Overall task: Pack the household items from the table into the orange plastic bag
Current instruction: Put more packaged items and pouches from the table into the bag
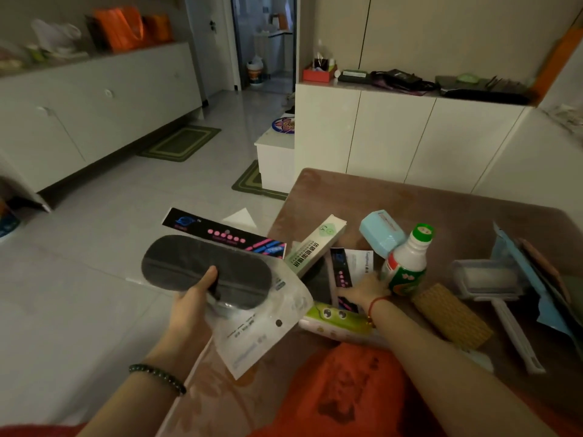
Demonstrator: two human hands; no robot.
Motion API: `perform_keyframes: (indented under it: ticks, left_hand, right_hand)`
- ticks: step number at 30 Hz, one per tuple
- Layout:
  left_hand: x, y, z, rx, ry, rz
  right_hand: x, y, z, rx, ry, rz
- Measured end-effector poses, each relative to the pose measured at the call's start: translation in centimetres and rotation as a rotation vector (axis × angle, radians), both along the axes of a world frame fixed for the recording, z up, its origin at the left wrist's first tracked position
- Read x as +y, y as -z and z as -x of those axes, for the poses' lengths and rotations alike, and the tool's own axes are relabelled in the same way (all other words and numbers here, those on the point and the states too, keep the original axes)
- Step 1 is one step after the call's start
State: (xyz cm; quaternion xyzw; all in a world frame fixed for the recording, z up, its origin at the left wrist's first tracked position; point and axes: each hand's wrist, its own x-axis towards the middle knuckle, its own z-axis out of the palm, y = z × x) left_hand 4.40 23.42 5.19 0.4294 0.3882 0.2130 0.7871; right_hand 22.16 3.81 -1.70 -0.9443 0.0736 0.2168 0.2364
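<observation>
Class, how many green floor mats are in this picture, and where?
2. One green mat lies before the long left cabinet; the second mat lies beside the small white unit, partly hidden.

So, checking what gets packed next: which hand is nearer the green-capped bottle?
Right. The right hand lies just left of the bottle, nearly touching it; the left hand holds an eye mask pack farther left.

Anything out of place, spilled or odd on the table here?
Nothing looks spilled or damaged. The green-capped bottle is tilted rather than upright, close against the pale blue box on the table.
</observation>
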Motion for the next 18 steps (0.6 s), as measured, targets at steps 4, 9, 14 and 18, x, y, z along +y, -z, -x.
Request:
perform_keyframes:
  ticks: [4, 9, 14, 18]
  left_hand:
    - [-0.1, 0.6, 0.8, -0.008, 0.043, 0.045]
    - [0.2, 1.2, 1.4, -0.016, 0.101, 0.089]
    - [0.1, 1.3, 1.3, -0.016, 0.136, 0.114]
    - [0.0, 1.0, 0.7, 0.004, 0.145, 0.111]
  right_hand:
    - [2.0, 0.9, 0.9, -0.012, 0.154, -0.053]
    - [1.1, 1.1, 0.9, 0.024, 0.129, -0.161]
    - [0.9, 0.6, 1.4, -0.015, 0.021, -0.203]
    - [0.4, -2.5, 2.0, -0.231, -0.078, -0.395]
